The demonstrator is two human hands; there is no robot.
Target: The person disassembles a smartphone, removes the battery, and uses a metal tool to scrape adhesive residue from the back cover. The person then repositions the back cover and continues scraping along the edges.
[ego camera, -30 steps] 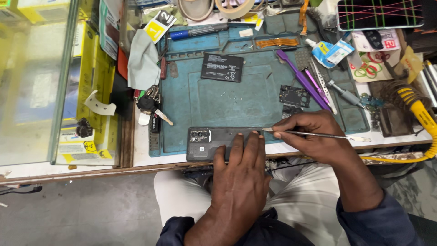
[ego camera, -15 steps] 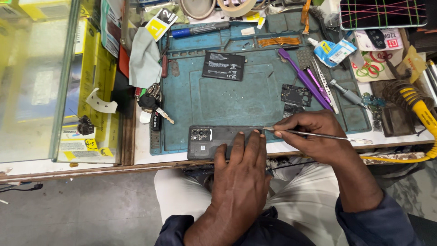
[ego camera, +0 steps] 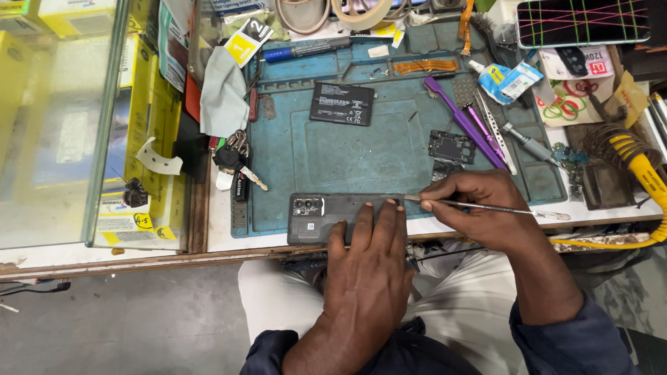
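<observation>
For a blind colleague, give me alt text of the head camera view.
A left hand presses a dark phone flat on a teal mat while the right hand holds a thin metal tool at its edge. A battery and keys lie nearby.

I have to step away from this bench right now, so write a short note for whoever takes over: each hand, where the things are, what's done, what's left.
Left hand: flat on the dark phone, pinning it face down at the near edge of the blue mat.
Right hand: holds a thin metal pry tool, tip at the phone's upper right edge.
Nearby: a battery and a small circuit board lie loose on the mat; purple tools to the right.
Done: tool set at the back cover's edge.
Left: cover looks still on; whether the seam has opened cannot be told.
</observation>
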